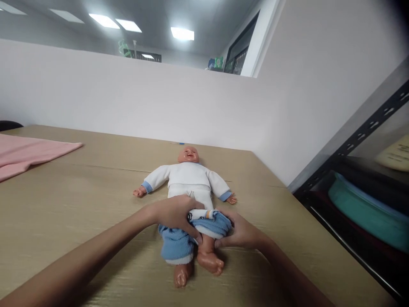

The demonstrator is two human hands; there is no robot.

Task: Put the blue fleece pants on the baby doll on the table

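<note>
A baby doll (189, 174) lies on its back on the table, head at the far side and feet toward me. It wears a white top with blue cuffs and white bottoms. Blue and white pants (177, 245) are bunched around its lower legs, with both feet sticking out. My left hand (179, 213) grips the bunched cloth from the left, thumb near the doll's ankle. From the right, my right hand (241, 230) holds the other side of the same pant leg, its thumb by the ankle. Some fingertips are hidden by the cloth.
The brown table (105, 204) meets a white partition wall (137, 98) at the back. Pink cloth (28, 153) lies at the far left. On the right stands a dark metal shelf (361, 132) with a teal basin-like item (367, 213).
</note>
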